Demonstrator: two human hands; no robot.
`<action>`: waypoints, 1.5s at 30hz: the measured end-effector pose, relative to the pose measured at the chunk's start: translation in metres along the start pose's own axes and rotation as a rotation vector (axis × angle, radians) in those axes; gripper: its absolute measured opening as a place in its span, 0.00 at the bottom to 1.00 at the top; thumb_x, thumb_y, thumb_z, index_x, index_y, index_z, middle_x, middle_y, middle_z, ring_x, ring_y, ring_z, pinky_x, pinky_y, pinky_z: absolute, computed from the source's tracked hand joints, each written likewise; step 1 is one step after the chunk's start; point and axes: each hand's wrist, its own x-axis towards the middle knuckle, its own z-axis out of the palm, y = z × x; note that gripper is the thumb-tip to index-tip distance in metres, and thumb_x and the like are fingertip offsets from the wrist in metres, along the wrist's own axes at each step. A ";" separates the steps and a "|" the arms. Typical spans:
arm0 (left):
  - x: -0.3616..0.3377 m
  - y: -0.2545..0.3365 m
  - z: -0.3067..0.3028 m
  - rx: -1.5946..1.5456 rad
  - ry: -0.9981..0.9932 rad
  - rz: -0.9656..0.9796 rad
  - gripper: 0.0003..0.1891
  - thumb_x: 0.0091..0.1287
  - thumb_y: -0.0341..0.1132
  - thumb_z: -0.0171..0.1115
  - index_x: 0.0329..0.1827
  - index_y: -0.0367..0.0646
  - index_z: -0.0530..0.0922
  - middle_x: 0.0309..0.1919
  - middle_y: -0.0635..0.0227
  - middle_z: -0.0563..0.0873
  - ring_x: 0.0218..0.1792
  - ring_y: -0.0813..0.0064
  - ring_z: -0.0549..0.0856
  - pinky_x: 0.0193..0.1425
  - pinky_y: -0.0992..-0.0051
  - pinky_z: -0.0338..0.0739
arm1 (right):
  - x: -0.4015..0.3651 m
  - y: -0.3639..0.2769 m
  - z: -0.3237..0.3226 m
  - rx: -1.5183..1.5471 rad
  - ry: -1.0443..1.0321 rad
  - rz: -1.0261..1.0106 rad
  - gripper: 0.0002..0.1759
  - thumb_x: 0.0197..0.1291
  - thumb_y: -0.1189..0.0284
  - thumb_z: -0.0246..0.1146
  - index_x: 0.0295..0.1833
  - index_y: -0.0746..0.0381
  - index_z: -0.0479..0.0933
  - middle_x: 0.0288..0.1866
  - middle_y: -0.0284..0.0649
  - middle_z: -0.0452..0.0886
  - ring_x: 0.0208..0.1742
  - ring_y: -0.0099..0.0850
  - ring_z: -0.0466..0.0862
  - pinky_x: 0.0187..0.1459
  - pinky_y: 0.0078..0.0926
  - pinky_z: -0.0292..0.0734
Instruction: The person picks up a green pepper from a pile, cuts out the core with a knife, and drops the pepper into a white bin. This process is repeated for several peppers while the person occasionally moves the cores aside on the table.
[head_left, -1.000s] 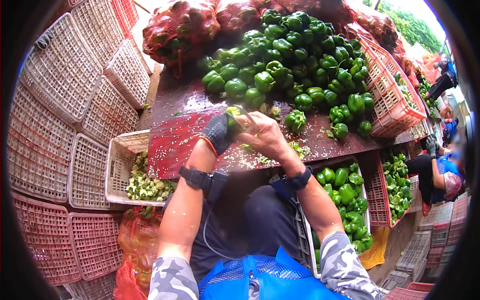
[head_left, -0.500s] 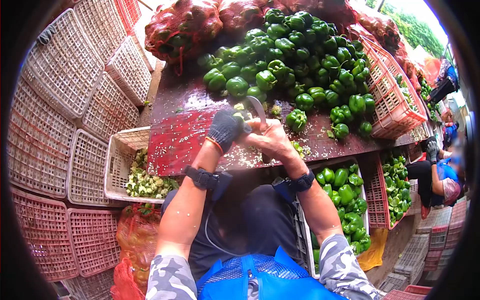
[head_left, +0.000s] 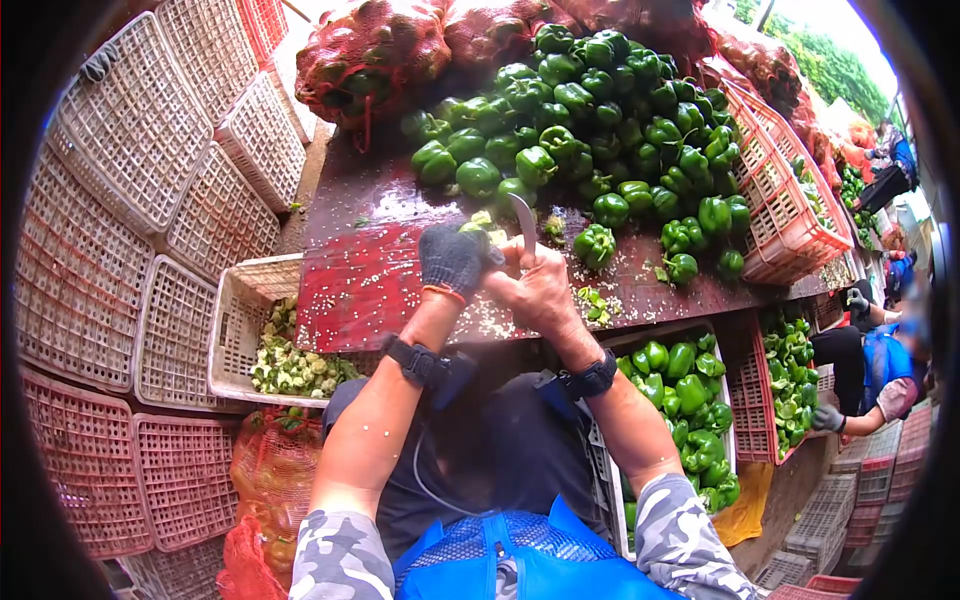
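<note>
My left hand [head_left: 452, 262], in a dark grey knitted glove, is closed with a pale green pepper core [head_left: 483, 226] showing at its fingertips. Bare and close beside it, my right hand [head_left: 540, 290] grips a small knife whose curved blade [head_left: 525, 222] points up and away from me. Both hands are above the near part of a wet red-brown table [head_left: 350, 270] strewn with white seeds. A heap of green bell peppers [head_left: 600, 120] covers the far side. One pepper [head_left: 595, 246] lies just right of the knife, with green scraps [head_left: 597, 305] nearer the edge.
At left below the table, a white crate [head_left: 228, 345] holds pepper cores [head_left: 290, 365]. A crate of green peppers [head_left: 700, 400] stands by my right leg. Stacked crates [head_left: 75, 260] wall the left; mesh sacks [head_left: 375, 60] line the back. A co-worker [head_left: 880, 365] sits at right.
My right hand and the knife have shifted slightly right, and the blade stands more upright. The pale core stays at my left fingertips. The co-worker's gloved hands have moved apart, one reaching down to a crate.
</note>
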 end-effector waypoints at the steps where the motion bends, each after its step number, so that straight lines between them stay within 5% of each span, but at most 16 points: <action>1: -0.001 0.000 -0.001 0.008 0.003 0.002 0.09 0.57 0.40 0.65 0.25 0.47 0.86 0.24 0.59 0.86 0.27 0.57 0.86 0.33 0.58 0.79 | 0.000 0.004 0.002 -0.001 -0.001 0.000 0.12 0.49 0.75 0.71 0.41 0.66 0.84 0.27 0.36 0.84 0.31 0.22 0.84 0.32 0.28 0.80; 8: -0.007 -0.001 -0.002 -0.131 0.090 -0.149 0.11 0.62 0.40 0.63 0.27 0.44 0.86 0.25 0.58 0.87 0.28 0.55 0.86 0.35 0.59 0.79 | 0.004 0.000 0.000 -0.146 0.143 -0.108 0.09 0.49 0.75 0.71 0.37 0.65 0.82 0.30 0.38 0.83 0.29 0.27 0.84 0.33 0.27 0.80; 10: -0.001 -0.005 -0.006 -0.194 0.111 -0.389 0.11 0.61 0.39 0.63 0.25 0.43 0.86 0.25 0.57 0.87 0.28 0.55 0.87 0.36 0.60 0.80 | 0.008 0.008 0.000 -0.156 0.227 -0.122 0.10 0.51 0.73 0.73 0.37 0.65 0.83 0.28 0.37 0.83 0.28 0.25 0.84 0.32 0.26 0.79; 11: 0.001 -0.023 0.005 -0.687 0.145 -0.692 0.10 0.60 0.36 0.63 0.25 0.44 0.87 0.24 0.58 0.87 0.28 0.55 0.88 0.36 0.61 0.81 | 0.013 0.015 -0.007 -0.107 0.188 -0.008 0.11 0.51 0.71 0.74 0.37 0.66 0.83 0.28 0.37 0.83 0.28 0.25 0.84 0.32 0.26 0.80; 12: 0.007 -0.041 -0.006 0.063 -0.007 -0.356 0.08 0.60 0.32 0.63 0.25 0.45 0.88 0.23 0.59 0.88 0.27 0.58 0.89 0.36 0.62 0.82 | 0.016 0.020 -0.015 -0.059 0.146 0.109 0.13 0.52 0.70 0.75 0.37 0.66 0.83 0.28 0.37 0.84 0.28 0.25 0.84 0.32 0.26 0.80; 20: 0.008 -0.065 -0.016 -0.601 0.042 -0.736 0.09 0.64 0.30 0.60 0.29 0.43 0.88 0.27 0.61 0.89 0.18 0.68 0.86 0.26 0.67 0.83 | 0.040 0.063 -0.009 -0.224 -0.049 0.145 0.25 0.53 0.58 0.76 0.50 0.64 0.84 0.37 0.45 0.88 0.40 0.40 0.88 0.46 0.34 0.83; 22: 0.005 -0.076 -0.005 -0.646 0.008 -0.760 0.08 0.63 0.32 0.61 0.31 0.43 0.88 0.30 0.59 0.89 0.24 0.65 0.89 0.32 0.64 0.84 | 0.034 0.082 -0.021 -0.683 0.040 -0.013 0.29 0.55 0.48 0.73 0.49 0.64 0.83 0.36 0.47 0.87 0.41 0.47 0.87 0.45 0.42 0.82; 24: -0.002 -0.102 0.029 -0.177 0.100 -0.314 0.08 0.62 0.35 0.61 0.32 0.45 0.88 0.31 0.58 0.89 0.32 0.61 0.90 0.39 0.59 0.83 | 0.018 0.091 -0.025 -0.876 0.051 0.069 0.32 0.56 0.44 0.71 0.48 0.64 0.84 0.40 0.50 0.87 0.46 0.49 0.88 0.49 0.46 0.82; 27: -0.003 -0.109 0.058 -0.193 0.031 -0.382 0.08 0.60 0.36 0.61 0.31 0.47 0.88 0.32 0.58 0.90 0.37 0.57 0.89 0.45 0.57 0.82 | 0.013 0.080 -0.024 -0.785 -0.231 0.482 0.36 0.55 0.40 0.69 0.50 0.64 0.84 0.48 0.55 0.87 0.52 0.51 0.87 0.55 0.48 0.81; 30: -0.001 -0.093 0.065 -0.419 -0.065 -0.401 0.08 0.60 0.35 0.61 0.29 0.50 0.89 0.32 0.59 0.90 0.35 0.58 0.89 0.44 0.58 0.82 | 0.003 0.111 -0.024 -0.441 -0.270 0.463 0.26 0.52 0.53 0.75 0.47 0.64 0.86 0.41 0.52 0.89 0.46 0.47 0.89 0.51 0.42 0.82; 31: 0.005 -0.064 0.027 -0.159 -0.129 -0.194 0.09 0.60 0.36 0.60 0.28 0.50 0.89 0.31 0.59 0.89 0.35 0.57 0.89 0.43 0.58 0.81 | 0.002 0.109 -0.023 -0.441 -0.274 0.462 0.26 0.52 0.53 0.75 0.47 0.64 0.86 0.41 0.52 0.89 0.46 0.47 0.89 0.51 0.42 0.82; 32: 0.005 -0.054 0.028 -0.482 -0.197 -0.391 0.11 0.61 0.38 0.59 0.28 0.47 0.89 0.29 0.55 0.88 0.34 0.54 0.88 0.44 0.58 0.81 | 0.000 0.105 -0.022 -0.367 -0.246 0.507 0.23 0.51 0.57 0.76 0.44 0.65 0.86 0.38 0.49 0.89 0.41 0.42 0.89 0.46 0.39 0.83; 38: -0.007 -0.005 0.035 -0.490 -0.216 -0.347 0.16 0.40 0.41 0.75 0.31 0.43 0.88 0.29 0.50 0.88 0.33 0.50 0.88 0.40 0.59 0.83 | -0.006 0.074 -0.028 0.247 -0.098 0.682 0.08 0.57 0.72 0.72 0.40 0.65 0.85 0.33 0.37 0.87 0.32 0.26 0.86 0.31 0.27 0.84; 42: -0.012 0.008 0.045 -0.638 -0.124 -0.195 0.14 0.43 0.35 0.74 0.34 0.44 0.87 0.35 0.56 0.88 0.37 0.54 0.88 0.44 0.62 0.82 | -0.006 0.088 -0.024 0.283 -0.051 0.650 0.13 0.58 0.67 0.71 0.45 0.64 0.84 0.37 0.37 0.85 0.32 0.28 0.84 0.31 0.32 0.83; 44: -0.016 0.006 0.049 -0.464 -0.137 0.142 0.15 0.45 0.32 0.74 0.38 0.46 0.87 0.40 0.66 0.88 0.42 0.62 0.87 0.50 0.65 0.82 | -0.014 0.071 -0.031 0.260 -0.014 0.690 0.18 0.60 0.60 0.70 0.49 0.62 0.83 0.37 0.39 0.84 0.29 0.31 0.81 0.30 0.37 0.82; 45: -0.017 0.007 0.051 -0.665 -0.144 -0.023 0.18 0.46 0.26 0.69 0.43 0.41 0.85 0.35 0.64 0.87 0.37 0.71 0.87 0.44 0.69 0.83 | -0.020 0.070 -0.032 0.439 0.003 0.697 0.14 0.64 0.62 0.66 0.46 0.61 0.84 0.36 0.38 0.84 0.29 0.28 0.82 0.31 0.29 0.80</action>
